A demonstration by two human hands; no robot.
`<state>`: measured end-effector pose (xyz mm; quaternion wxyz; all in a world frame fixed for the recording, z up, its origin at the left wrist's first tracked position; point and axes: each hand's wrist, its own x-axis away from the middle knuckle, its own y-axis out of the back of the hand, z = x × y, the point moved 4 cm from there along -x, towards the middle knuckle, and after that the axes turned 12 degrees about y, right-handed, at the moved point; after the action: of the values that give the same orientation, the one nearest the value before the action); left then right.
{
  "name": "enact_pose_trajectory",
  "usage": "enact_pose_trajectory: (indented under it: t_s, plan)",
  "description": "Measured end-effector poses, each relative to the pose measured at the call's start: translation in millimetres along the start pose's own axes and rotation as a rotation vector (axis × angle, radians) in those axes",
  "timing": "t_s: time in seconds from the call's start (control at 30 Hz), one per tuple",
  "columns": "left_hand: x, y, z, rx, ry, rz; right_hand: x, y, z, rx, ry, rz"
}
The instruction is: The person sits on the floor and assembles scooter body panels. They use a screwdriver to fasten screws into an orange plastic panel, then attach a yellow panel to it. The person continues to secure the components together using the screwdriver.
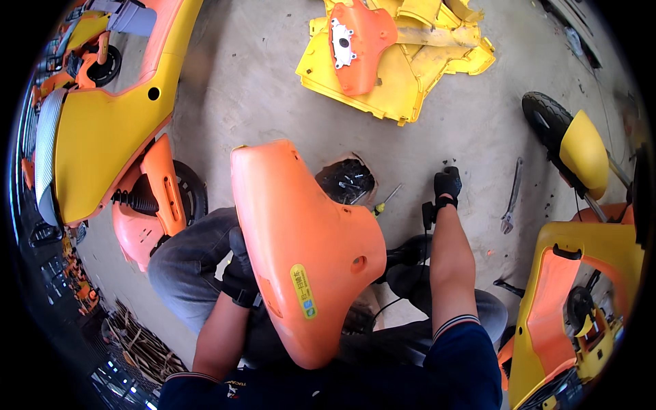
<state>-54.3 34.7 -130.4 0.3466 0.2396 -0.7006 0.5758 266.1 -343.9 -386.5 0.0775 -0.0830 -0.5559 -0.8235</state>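
Note:
Across my lap rests a large orange plastic scooter cover [307,239] with a yellow sticker on its face. My left hand [239,270], in a black glove, grips the cover's left edge; its fingertips are partly hidden. My right hand [447,183], also gloved, reaches down to the concrete with curled fingers, just beside a few small dark screws [449,162]. Whatever those fingers may hold is hidden. Between the cover and that hand lies a screwdriver [387,199] with a yellow-green handle. A black-lined container [346,180] of metal fasteners sits beyond the cover.
An adjustable wrench [512,198] lies right of my right hand. Yellow panels [403,85] are piled ahead, topped by another orange cover [365,41]. A yellow-orange scooter body [102,150] stands at left. At right are a wheel with yellow fender [584,150] and another scooter frame [547,301].

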Motion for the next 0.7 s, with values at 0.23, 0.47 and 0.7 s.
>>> enact_pose_trajectory:
  t_s: [0.23,0.47,0.7]
  plan:
    - [-1,-43,20,-0.136,0.208,0.165,15,35,4,0.499,0.688,0.321]
    - [14,-103,31,-0.439,0.175,0.325,51,219,174,-0.972,0.101,0.270]
    - [30,-124,46,-0.540,0.161,0.422,157,374,332,-0.646,0.597,0.428]
